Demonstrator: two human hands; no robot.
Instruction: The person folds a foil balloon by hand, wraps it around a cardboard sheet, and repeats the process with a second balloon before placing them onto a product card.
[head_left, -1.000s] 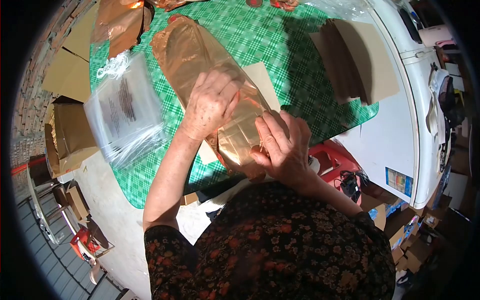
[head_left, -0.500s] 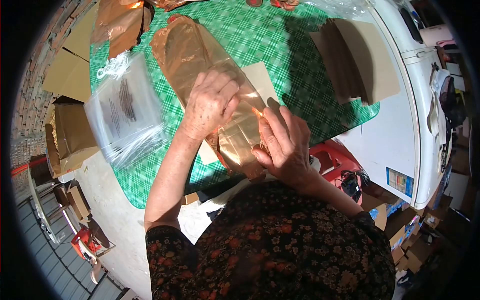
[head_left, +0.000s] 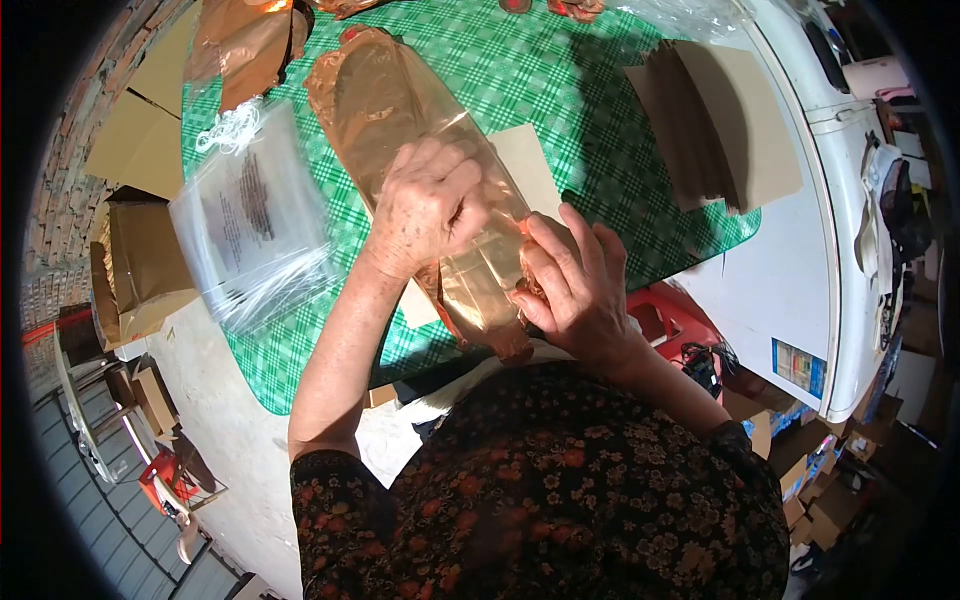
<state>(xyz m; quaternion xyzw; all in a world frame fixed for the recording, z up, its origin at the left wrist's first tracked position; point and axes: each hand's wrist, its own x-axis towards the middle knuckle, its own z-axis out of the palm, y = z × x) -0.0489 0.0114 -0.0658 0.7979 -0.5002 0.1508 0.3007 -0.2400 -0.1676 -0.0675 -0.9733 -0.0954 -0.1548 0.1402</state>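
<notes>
Sunlit green plaid covers the surface (head_left: 545,75), where copper-coloured film (head_left: 395,100) lies across pale card (head_left: 530,165) before you. Your left hand (head_left: 428,205) curls down on the film, its grip hidden. Your right hand (head_left: 575,270), half open at the film's edge, has fanned its fingers since a second ago, leaving more film uncovered.

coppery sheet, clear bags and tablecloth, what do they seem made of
Coppery sheet: likely thin plastic film or foil, metallic and shiny, given its creases and glints. Clear bags: probably smooth plastic, see-through with bright reflections. Tablecloth: perhaps glossy vinyl, from its sheen, or coated fabric.
</notes>
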